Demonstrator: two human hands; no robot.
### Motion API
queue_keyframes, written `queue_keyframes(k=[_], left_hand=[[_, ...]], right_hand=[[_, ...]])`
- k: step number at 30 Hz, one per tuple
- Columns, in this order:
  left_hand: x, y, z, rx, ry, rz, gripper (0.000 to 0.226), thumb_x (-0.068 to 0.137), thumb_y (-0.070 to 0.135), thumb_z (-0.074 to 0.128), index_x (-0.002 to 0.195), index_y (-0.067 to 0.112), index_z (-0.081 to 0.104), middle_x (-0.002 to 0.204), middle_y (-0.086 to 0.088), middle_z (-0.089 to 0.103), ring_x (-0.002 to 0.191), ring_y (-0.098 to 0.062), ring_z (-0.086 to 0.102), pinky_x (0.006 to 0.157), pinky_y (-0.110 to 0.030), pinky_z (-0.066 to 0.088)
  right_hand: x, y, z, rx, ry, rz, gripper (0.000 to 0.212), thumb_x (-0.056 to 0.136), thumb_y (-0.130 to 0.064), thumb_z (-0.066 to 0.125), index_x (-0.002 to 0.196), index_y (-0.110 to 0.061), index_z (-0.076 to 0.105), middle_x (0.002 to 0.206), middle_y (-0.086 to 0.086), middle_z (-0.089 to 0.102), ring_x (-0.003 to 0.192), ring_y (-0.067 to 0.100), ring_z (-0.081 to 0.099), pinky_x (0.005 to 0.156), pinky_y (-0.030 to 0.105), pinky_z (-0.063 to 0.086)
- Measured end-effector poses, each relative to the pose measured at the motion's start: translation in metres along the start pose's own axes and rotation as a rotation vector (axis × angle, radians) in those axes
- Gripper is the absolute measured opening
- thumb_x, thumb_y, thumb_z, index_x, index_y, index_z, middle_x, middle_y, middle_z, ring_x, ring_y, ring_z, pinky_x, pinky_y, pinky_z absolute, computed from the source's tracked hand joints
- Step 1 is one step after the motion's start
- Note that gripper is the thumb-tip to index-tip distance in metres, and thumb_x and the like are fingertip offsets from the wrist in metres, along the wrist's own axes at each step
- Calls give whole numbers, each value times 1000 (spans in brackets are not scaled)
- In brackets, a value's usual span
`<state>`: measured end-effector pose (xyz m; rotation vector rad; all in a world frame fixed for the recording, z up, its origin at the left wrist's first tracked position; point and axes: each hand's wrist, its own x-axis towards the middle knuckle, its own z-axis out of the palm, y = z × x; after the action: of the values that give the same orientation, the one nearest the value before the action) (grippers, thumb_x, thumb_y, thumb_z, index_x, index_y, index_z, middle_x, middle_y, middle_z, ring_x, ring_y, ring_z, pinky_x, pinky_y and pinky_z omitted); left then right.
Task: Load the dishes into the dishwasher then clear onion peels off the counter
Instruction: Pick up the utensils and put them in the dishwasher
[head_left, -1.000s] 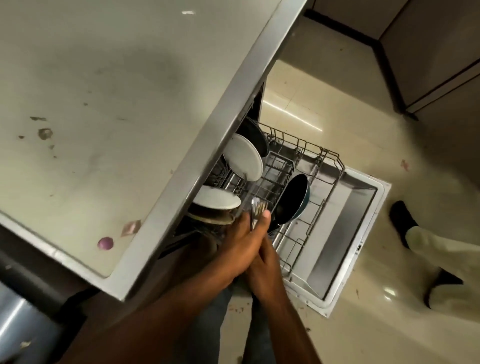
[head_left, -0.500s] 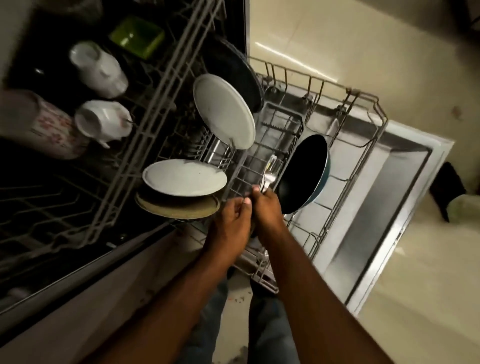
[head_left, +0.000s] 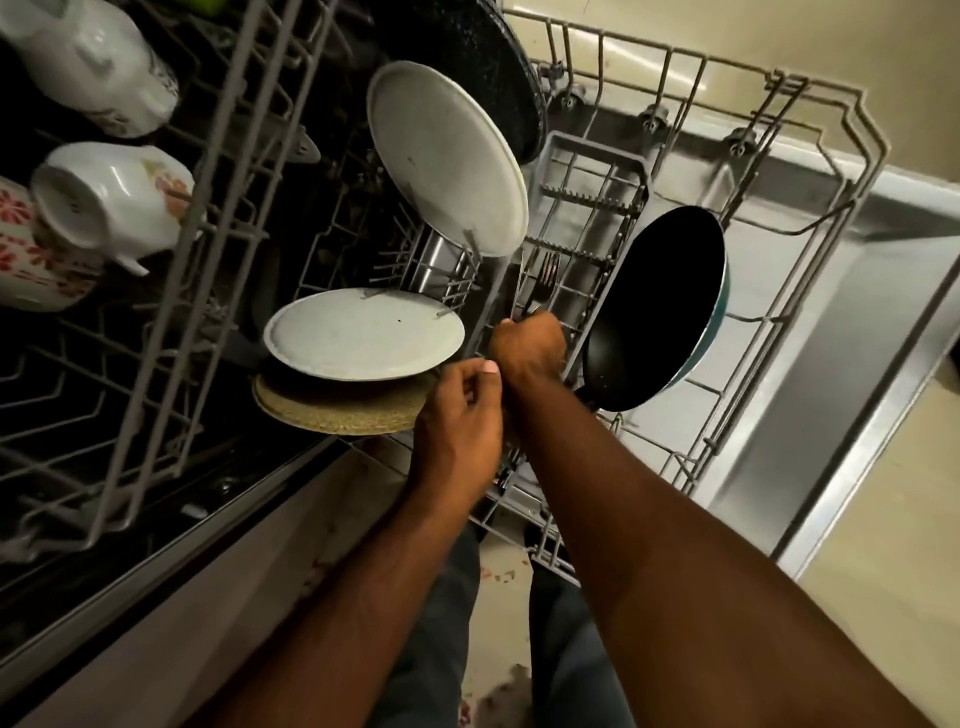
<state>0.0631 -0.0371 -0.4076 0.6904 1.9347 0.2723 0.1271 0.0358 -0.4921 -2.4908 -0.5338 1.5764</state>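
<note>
I have my right hand (head_left: 527, 345) down in the cutlery basket (head_left: 587, 218) of the lower rack (head_left: 831, 130), fingers curled around the handle of a fork (head_left: 543, 283) that points tines up. My left hand (head_left: 457, 415) sits just beside it, fingers loosely curled; I think it holds nothing. A pan (head_left: 660, 306) leans right of the basket, two pale plates (head_left: 447, 156) to the left.

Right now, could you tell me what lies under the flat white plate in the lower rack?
Directly under the flat white plate lies a tan, cork-like round disc; only its front edge shows. The rest of it, and anything beneath, is covered.
</note>
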Motion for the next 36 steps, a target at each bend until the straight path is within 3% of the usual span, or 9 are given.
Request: queue_keyframes(k=[3,6,9,12,18,22,26,31,36], left_hand=[[1,-3,-2,-23,5,-17,27,108,41,47,123,27,63,110,9,66,95,3,59,68,-18,41],[1,-6,-5,-32,2,-26,24,108,41,46,116,27,64,102,10,67,92,-2,62,66,-21,42],[2,-10,-9,-20,6,-28,27,108,43,46,107,23,66,95,8,68,87,-6,64,65,-24,43],[0,-12,-12,10,0,-29,29,108,42,46,105,21,65,89,10,64,81,-1,59,62,-22,40],[-3,-14,-13,15,1,-46,34,108,45,44,105,19,65,89,7,64,80,-5,59,62,-25,38],[-5,-12,-14,13,-6,-46,35,109,44,43,109,18,64,90,7,63,81,-5,57,61,-22,36],[-5,-10,-13,-10,-19,-43,36,109,45,42,117,17,63,100,4,65,84,-1,57,62,-20,38],[-10,-7,-11,-36,-31,-41,36,108,47,41,122,21,62,107,2,69,91,-4,63,65,-21,43],[-19,1,-11,-18,-31,-1,31,108,47,41,119,26,62,108,5,66,93,-3,60,69,-24,45]], right_hand=[[-2,-1,5,-48,26,16,21,105,-14,59,123,-5,64,124,12,67,96,25,57,74,26,37],[-9,-1,11,-41,67,1,21,105,-10,58,126,-7,62,114,4,65,98,21,58,74,28,41],[-16,0,16,-18,83,-46,30,100,-1,61,129,-9,58,122,8,65,103,20,62,88,35,56],[-19,3,15,-15,101,-72,44,97,4,59,139,-6,49,129,10,61,111,23,61,97,39,55],[-23,7,12,-138,101,-194,69,92,13,57,151,-15,33,149,12,37,101,20,53,82,34,51],[-34,22,4,-258,105,-417,56,93,5,61,144,-5,41,145,21,37,110,30,55,91,41,53],[-35,41,3,-526,-22,-570,47,97,-15,68,142,-7,53,163,15,30,136,33,48,107,44,51],[-47,49,-8,-336,-133,-578,57,102,-14,59,157,-11,42,172,7,22,154,29,29,124,45,32],[-79,70,-39,7,-68,-687,44,104,-11,54,148,-13,55,159,1,45,146,13,43,118,43,44]])
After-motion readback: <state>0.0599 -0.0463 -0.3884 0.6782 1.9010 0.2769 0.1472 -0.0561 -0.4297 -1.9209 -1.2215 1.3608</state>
